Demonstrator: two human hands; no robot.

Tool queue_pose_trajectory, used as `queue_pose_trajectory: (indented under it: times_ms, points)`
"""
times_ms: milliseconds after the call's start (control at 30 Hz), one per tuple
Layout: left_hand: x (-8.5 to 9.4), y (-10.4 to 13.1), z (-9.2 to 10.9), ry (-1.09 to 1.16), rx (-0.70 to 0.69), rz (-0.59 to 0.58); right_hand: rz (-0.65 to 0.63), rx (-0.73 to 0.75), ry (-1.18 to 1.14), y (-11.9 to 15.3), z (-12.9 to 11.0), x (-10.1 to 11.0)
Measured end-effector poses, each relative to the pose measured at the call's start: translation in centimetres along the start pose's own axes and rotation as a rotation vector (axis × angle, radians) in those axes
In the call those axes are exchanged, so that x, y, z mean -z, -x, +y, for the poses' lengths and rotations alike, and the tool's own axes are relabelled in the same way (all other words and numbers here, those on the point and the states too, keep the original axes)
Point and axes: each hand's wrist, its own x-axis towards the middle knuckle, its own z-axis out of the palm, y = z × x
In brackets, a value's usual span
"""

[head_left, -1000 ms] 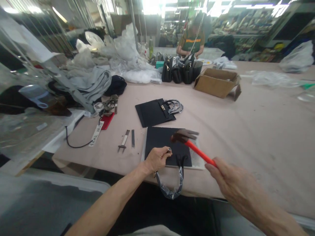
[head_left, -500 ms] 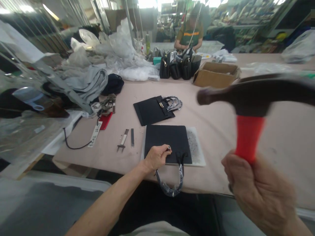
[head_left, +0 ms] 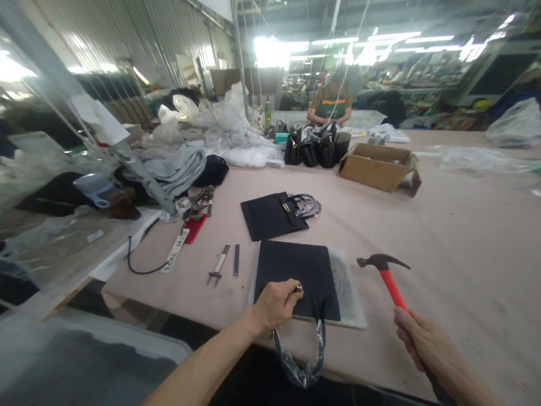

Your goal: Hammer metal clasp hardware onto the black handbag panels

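Observation:
My left hand is closed round a short metal punch, held upright on a flat black bag panel. Under the panel lies a pale, scuffed board, which shows along the right side. A plastic-wrapped handle on the panel hangs over the table's front edge. In my right hand is a claw hammer with a red grip and dark head, out to the right of the board and low over the table. Its head is apart from the punch.
Behind the panel lies another black bag piece with wrapped handles. Calipers and a thin metal strip lie left. Farther back are black bags, a cardboard box and plastic wrapping. A person is across the table.
The hammer has come down from high and close to the camera to low over the table at right. My left hand keeps the punch on the panel. The camera view has tilted up.

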Motion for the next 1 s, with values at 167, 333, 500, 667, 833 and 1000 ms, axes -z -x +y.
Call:
queue_pose_trajectory:
  times_ms: [167, 333, 500, 667, 833, 1000]
  points:
    - [0.2, -0.1, 0.4, -0.032, 0.009, 0.009, 0.394, 0.354, 0.538, -2.3, 0.3, -2.3]
    - [-0.2, 0.2, 0.2, -0.068, -0.011, 0.028, 0.377, 0.931, 0.483, -0.1, -3.6, -10.5]
    - [0.1, -0.2, 0.2, 0.040, -0.026, 0.032, 0.345, 0.885, 0.506, 1.4, -4.6, -14.9]
    - [5.7, -2.5, -2.1, 0.180, 0.503, 0.698, 0.252, 0.824, 0.489, 1.9, -4.8, -14.1]
    - [8.9, -1.1, -4.9, -0.464, 0.560, 0.416, 0.216, 0.808, 0.469, 2.2, -5.1, -13.9]
    - [5.1, 1.8, -3.5, -0.455, 0.457, 0.297, 0.144, 0.888, 0.416, 2.2, -4.5, -13.1]
